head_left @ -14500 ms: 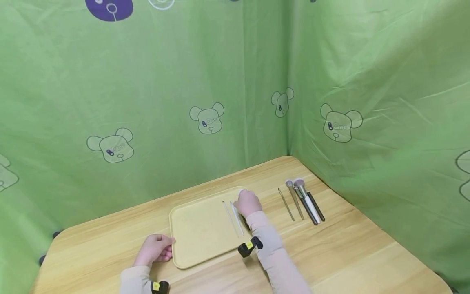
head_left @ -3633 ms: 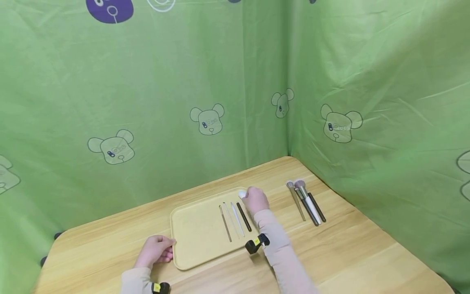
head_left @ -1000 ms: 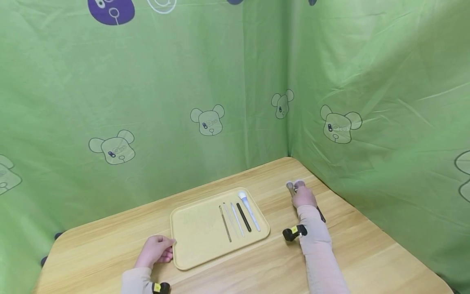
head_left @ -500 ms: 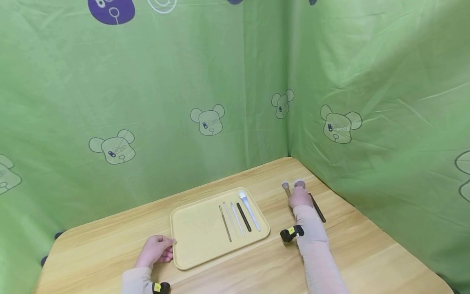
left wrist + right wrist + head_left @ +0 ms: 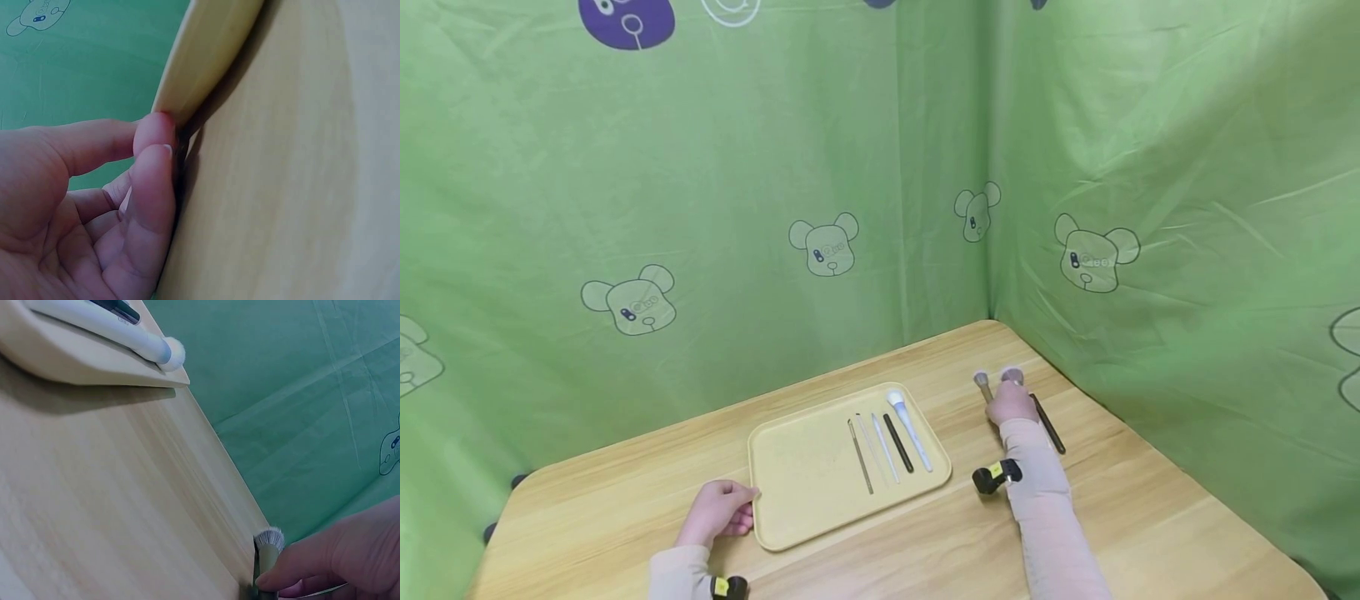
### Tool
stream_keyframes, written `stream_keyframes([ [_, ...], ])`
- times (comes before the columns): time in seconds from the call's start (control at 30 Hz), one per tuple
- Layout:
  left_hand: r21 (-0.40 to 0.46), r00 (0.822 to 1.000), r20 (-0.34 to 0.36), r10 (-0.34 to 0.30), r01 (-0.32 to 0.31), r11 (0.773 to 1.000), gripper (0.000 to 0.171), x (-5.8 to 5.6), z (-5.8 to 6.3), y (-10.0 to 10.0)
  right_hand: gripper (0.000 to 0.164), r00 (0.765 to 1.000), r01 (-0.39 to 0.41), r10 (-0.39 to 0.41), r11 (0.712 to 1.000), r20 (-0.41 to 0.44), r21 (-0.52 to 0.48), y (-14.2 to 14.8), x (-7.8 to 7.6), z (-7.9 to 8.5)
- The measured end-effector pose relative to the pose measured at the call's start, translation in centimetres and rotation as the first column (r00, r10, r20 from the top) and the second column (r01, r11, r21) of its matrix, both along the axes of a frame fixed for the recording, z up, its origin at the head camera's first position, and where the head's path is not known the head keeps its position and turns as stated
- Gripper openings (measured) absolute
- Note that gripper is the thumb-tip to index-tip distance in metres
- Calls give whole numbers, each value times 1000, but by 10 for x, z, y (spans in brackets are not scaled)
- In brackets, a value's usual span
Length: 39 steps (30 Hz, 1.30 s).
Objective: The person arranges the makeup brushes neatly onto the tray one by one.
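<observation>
Gripping the left edge of the tray (image 5: 805,475) between thumb and finger, your left hand (image 5: 717,510) sits over the table (image 5: 587,500), a camera strapped at its wrist. Toward the tray's right side you have five slim tools lying side by side: a thin brown brush (image 5: 861,457), a slim pale brush (image 5: 872,448), a pointed white tool (image 5: 886,448), a black stick (image 5: 898,443) and, nearest the right edge, a white-handled brush (image 5: 909,431) with its bristles at the far right corner. Beyond that edge, on the table toward its far right corner, your right hand (image 5: 1013,402) pinches the tan-handled brush (image 5: 269,553) just below its bristles; you cannot tell whether its handle touches the table. Just past your fingers shows a mauve-bristled brush (image 5: 1012,375), its handle mostly hidden. Right of your hand lies a black-handled tool (image 5: 1048,425), near the table's right edge.
</observation>
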State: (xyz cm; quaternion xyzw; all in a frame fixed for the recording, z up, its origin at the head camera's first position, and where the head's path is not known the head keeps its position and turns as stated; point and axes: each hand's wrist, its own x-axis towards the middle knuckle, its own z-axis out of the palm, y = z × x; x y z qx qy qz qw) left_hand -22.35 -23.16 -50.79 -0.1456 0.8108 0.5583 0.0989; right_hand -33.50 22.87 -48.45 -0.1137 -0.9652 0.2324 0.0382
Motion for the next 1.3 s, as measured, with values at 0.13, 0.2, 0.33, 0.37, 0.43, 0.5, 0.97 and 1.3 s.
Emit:
stream_keyframes([
  [0.13,4,1000,0,-2,2,1000,22,0,2,0,17,1000,-5,5,1000,-3,4,-1,0,1],
  [0.2,6,1000,1,-7,7,1000,22,0,2,0,18,1000,-2,2,1000,-6,2,-2,1,3],
  [0.33,8,1000,5,-14,14,1000,20,0,1,0,18,1000,-1,0,1000,-29,-14,-5,3,6],
  [0.37,7,1000,5,-16,16,1000,20,-1,1,0,18,999,1,-2,1000,-33,-23,-5,3,6],
  [0.43,5,1000,4,-15,15,1000,20,-1,1,0,19,999,-1,0,1000,-48,-27,-7,3,7],
  [0.5,5,1000,3,-18,18,1000,20,0,1,0,21,998,-8,6,1000,-61,-27,-8,2,7],
  [0.97,12,1000,9,-13,12,1000,20,-1,0,-1,23,989,-80,80,997,-127,9,-29,0,17],
  [1.3,12,1000,6,-23,23,1000,21,0,2,-1,20,979,-124,119,992,-167,-18,-55,6,26],
])
